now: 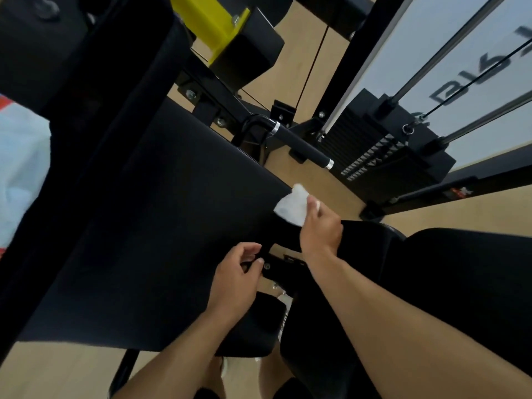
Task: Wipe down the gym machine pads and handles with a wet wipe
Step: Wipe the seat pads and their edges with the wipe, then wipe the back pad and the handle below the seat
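Observation:
A large black back pad [161,226] of the gym machine fills the middle of the view. My right hand [321,230] holds a crumpled white wet wipe [292,207] against the pad's right edge. My left hand [237,279] sits lower, fingers curled around the pad's lower corner near a black metal bracket [277,266]. A black seat pad [449,283] lies to the right under my right forearm. A black handle [302,145] with chrome rings sticks out beyond the back pad.
A weight stack [383,156] with guide rods and a cable stands at the right. A yellow bracket [207,21] and black frame beams run across the top left. Light blue fabric [20,168] shows at the left edge. The floor [460,208] is wood-coloured.

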The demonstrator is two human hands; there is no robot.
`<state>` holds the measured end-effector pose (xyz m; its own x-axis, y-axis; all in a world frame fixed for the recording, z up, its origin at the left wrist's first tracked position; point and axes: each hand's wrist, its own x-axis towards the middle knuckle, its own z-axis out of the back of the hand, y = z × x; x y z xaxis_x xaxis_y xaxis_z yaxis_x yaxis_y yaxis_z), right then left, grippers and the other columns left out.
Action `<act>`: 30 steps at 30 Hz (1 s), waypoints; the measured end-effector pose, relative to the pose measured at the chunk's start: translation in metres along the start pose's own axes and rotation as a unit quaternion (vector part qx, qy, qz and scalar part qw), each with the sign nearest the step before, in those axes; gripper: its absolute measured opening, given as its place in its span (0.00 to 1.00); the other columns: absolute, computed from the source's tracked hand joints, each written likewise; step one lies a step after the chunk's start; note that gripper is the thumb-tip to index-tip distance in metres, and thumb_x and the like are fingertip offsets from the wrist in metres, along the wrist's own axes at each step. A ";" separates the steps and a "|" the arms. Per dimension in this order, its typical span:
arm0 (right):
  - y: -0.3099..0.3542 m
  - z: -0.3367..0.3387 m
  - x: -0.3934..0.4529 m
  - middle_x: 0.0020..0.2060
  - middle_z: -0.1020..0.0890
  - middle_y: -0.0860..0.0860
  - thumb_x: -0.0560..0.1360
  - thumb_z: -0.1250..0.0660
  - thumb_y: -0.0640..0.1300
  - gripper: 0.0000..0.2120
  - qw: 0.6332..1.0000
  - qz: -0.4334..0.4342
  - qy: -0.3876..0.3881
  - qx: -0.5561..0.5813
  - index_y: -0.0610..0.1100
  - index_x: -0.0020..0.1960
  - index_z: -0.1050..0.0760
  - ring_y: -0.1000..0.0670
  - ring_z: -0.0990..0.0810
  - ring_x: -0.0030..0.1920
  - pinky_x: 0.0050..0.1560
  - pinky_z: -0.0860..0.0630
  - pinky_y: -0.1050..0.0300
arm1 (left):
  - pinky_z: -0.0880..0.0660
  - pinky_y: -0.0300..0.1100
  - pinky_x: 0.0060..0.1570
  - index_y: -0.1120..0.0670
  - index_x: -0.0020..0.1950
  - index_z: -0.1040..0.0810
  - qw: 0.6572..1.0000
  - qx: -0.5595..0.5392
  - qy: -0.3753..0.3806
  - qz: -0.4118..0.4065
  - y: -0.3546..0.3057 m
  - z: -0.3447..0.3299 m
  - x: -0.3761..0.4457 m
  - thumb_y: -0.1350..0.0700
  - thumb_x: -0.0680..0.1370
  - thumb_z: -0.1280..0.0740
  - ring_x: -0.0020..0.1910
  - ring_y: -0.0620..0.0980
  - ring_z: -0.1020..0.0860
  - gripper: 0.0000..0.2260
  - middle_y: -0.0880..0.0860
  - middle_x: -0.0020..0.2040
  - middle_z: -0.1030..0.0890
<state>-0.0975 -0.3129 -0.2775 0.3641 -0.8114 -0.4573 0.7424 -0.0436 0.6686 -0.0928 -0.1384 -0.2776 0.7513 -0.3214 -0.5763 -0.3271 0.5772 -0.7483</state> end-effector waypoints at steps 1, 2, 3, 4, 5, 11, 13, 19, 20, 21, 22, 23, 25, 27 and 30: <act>0.005 -0.003 0.007 0.51 0.16 0.48 0.85 0.42 0.55 0.18 0.999 0.019 -0.027 0.037 0.46 0.62 0.18 0.49 0.18 0.53 0.52 0.21 0.54 | 0.24 0.38 0.61 0.42 0.59 0.21 1.000 0.000 -0.005 -0.007 -0.001 0.002 0.006 0.56 0.80 0.31 0.57 0.33 0.23 0.11 0.37 0.56 0.20; 0.006 -0.009 0.012 0.56 0.16 0.49 0.85 0.41 0.53 0.17 0.997 0.040 -0.040 0.053 0.48 0.66 0.20 0.50 0.18 0.58 0.57 0.21 0.53 | 0.24 0.39 0.61 0.41 0.61 0.22 1.000 0.002 -0.009 -0.014 -0.001 0.005 0.012 0.56 0.80 0.31 0.58 0.35 0.23 0.12 0.37 0.57 0.21; 0.005 -0.016 0.016 0.61 0.17 0.50 0.85 0.41 0.52 0.18 0.996 0.062 -0.042 0.044 0.49 0.71 0.23 0.50 0.20 0.61 0.61 0.22 0.52 | 0.25 0.39 0.62 0.41 0.62 0.23 1.000 0.008 -0.014 -0.022 -0.001 0.008 0.017 0.55 0.80 0.31 0.59 0.35 0.23 0.13 0.37 0.57 0.21; 0.000 -0.026 0.019 0.63 0.19 0.50 0.86 0.42 0.51 0.18 0.996 0.083 -0.032 0.012 0.50 0.73 0.26 0.50 0.21 0.64 0.63 0.23 0.53 | 0.25 0.38 0.62 0.40 0.62 0.23 0.999 0.015 -0.021 -0.034 -0.001 0.009 0.023 0.55 0.80 0.31 0.59 0.35 0.24 0.13 0.36 0.58 0.22; -0.007 -0.036 0.020 0.64 0.20 0.49 0.86 0.42 0.50 0.18 0.994 0.105 -0.009 -0.026 0.51 0.74 0.27 0.49 0.22 0.65 0.64 0.24 0.54 | 0.26 0.37 0.62 0.40 0.62 0.23 0.998 0.022 -0.031 -0.047 -0.001 0.010 0.029 0.56 0.80 0.31 0.60 0.35 0.24 0.14 0.36 0.57 0.22; -0.040 -0.082 -0.002 0.81 0.42 0.57 0.84 0.51 0.61 0.29 0.973 0.176 0.131 -0.066 0.50 0.81 0.40 0.59 0.50 0.81 0.81 0.48 0.55 | 0.30 0.33 0.62 0.42 0.65 0.24 0.984 0.083 -0.074 -0.138 0.002 0.011 0.057 0.56 0.80 0.32 0.63 0.33 0.27 0.16 0.36 0.60 0.23; -0.039 -0.082 0.008 0.79 0.35 0.55 0.85 0.48 0.57 0.25 0.980 0.168 0.078 -0.066 0.49 0.80 0.36 0.57 0.43 0.78 0.79 0.41 0.53 | 0.32 0.31 0.61 0.43 0.65 0.25 0.976 0.109 -0.082 -0.169 -0.005 0.010 0.067 0.56 0.80 0.32 0.63 0.34 0.27 0.16 0.35 0.59 0.24; -0.031 -0.074 0.055 0.76 0.31 0.56 0.82 0.35 0.54 0.25 0.962 0.214 0.091 -0.140 0.52 0.77 0.32 0.54 0.38 0.78 0.79 0.41 0.50 | 0.32 0.33 0.63 0.45 0.67 0.26 0.957 0.154 -0.092 -0.229 -0.041 -0.005 0.107 0.56 0.80 0.33 0.61 0.34 0.31 0.16 0.34 0.56 0.29; -0.025 -0.071 0.062 0.73 0.26 0.56 0.81 0.33 0.54 0.23 0.971 0.190 0.093 -0.113 0.53 0.75 0.28 0.53 0.32 0.75 0.76 0.35 0.51 | 0.31 0.36 0.65 0.46 0.67 0.26 0.955 0.158 -0.092 -0.234 -0.045 -0.009 0.114 0.56 0.80 0.34 0.61 0.34 0.31 0.16 0.35 0.57 0.28; -0.016 -0.068 0.069 0.67 0.21 0.55 0.81 0.33 0.54 0.19 0.980 0.153 0.094 -0.087 0.53 0.71 0.24 0.53 0.25 0.69 0.69 0.28 0.53 | 0.31 0.39 0.67 0.46 0.67 0.26 0.953 0.163 -0.092 -0.238 -0.048 -0.012 0.120 0.57 0.80 0.34 0.62 0.35 0.31 0.16 0.36 0.58 0.28; -0.007 -0.065 0.076 0.61 0.17 0.54 0.81 0.33 0.53 0.14 0.987 0.112 0.095 -0.064 0.54 0.66 0.20 0.52 0.20 0.61 0.60 0.24 0.57 | 0.31 0.41 0.69 0.46 0.67 0.26 0.951 0.170 -0.092 -0.242 -0.050 -0.015 0.125 0.57 0.79 0.34 0.64 0.36 0.31 0.17 0.38 0.60 0.27; 0.001 -0.061 0.082 0.56 0.16 0.53 0.82 0.33 0.53 0.11 0.992 0.073 0.091 -0.043 0.54 0.62 0.18 0.53 0.18 0.53 0.51 0.24 0.59 | 0.31 0.43 0.70 0.47 0.68 0.26 0.948 0.180 -0.092 -0.248 -0.051 -0.017 0.130 0.58 0.79 0.34 0.65 0.38 0.31 0.17 0.40 0.62 0.26; 0.014 -0.056 0.094 0.53 0.16 0.53 0.82 0.34 0.53 0.10 0.997 0.048 0.061 0.002 0.53 0.59 0.17 0.55 0.21 0.48 0.46 0.28 0.61 | 0.33 0.47 0.73 0.49 0.70 0.27 0.938 0.211 -0.092 -0.258 -0.053 -0.020 0.142 0.59 0.79 0.34 0.69 0.41 0.32 0.19 0.44 0.66 0.25; 0.028 -0.049 0.105 0.50 0.18 0.56 0.82 0.35 0.53 0.11 0.996 0.075 0.006 0.038 0.51 0.59 0.18 0.56 0.22 0.48 0.49 0.25 0.60 | 0.38 0.49 0.77 0.50 0.74 0.30 0.923 0.256 -0.091 -0.272 -0.057 -0.019 0.156 0.60 0.79 0.35 0.75 0.44 0.36 0.23 0.47 0.72 0.28; 0.056 -0.038 0.123 0.47 0.23 0.61 0.83 0.35 0.51 0.11 0.988 0.123 -0.044 0.080 0.50 0.62 0.19 0.55 0.22 0.52 0.55 0.23 0.57 | 0.47 0.49 0.80 0.51 0.79 0.37 0.891 0.325 -0.095 -0.303 -0.070 -0.015 0.181 0.61 0.80 0.38 0.80 0.48 0.44 0.27 0.50 0.79 0.37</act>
<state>0.0101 -0.3929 -0.3182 0.4677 -0.8557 -0.2214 0.5361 0.0754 0.8408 0.0575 -0.2483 -0.3343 0.7806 -0.6247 -0.0193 0.5262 0.6735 -0.5192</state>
